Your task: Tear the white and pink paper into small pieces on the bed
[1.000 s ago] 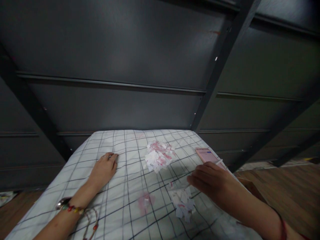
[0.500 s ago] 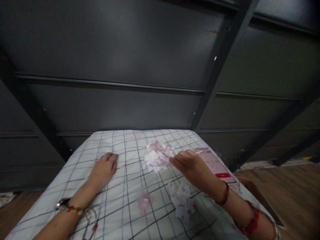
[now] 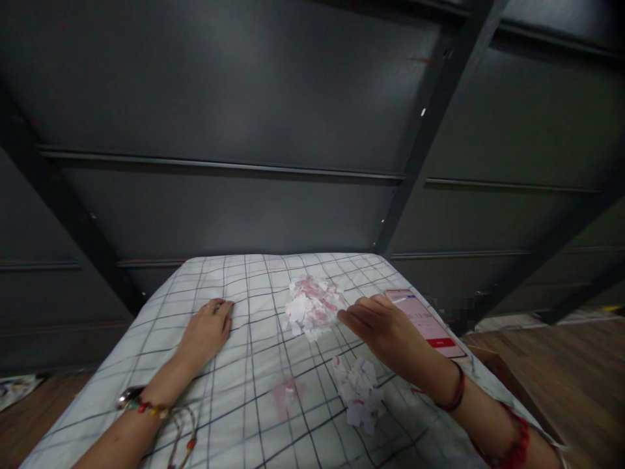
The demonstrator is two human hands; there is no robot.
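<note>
My left hand (image 3: pixel 208 329) lies palm down on the checked cloth (image 3: pixel 258 365), fingers slightly bent and nothing in them. A heap of torn paper scraps (image 3: pixel 312 309), white with pink-red smears, sits near the middle. At its right edge is my right hand (image 3: pixel 375 326), thumb and fingers pinched together; what they hold, if anything, is hidden. Closer to me and below that hand lies a second, smaller pile of paper scraps (image 3: pixel 360 394), with some red marks.
A pink-screened phone (image 3: pixel 430 326) lies along the right edge of the cloth. Left of the smaller pile is a pink stain (image 3: pixel 286 396). Behind the surface rises a dark metal panel wall (image 3: pixel 234 215). Wooden floor (image 3: pixel 561 355) shows at the right.
The whole view has shifted slightly. My right hand stays pinched at the right edge of the larger heap, and my left hand rests in the same place.
</note>
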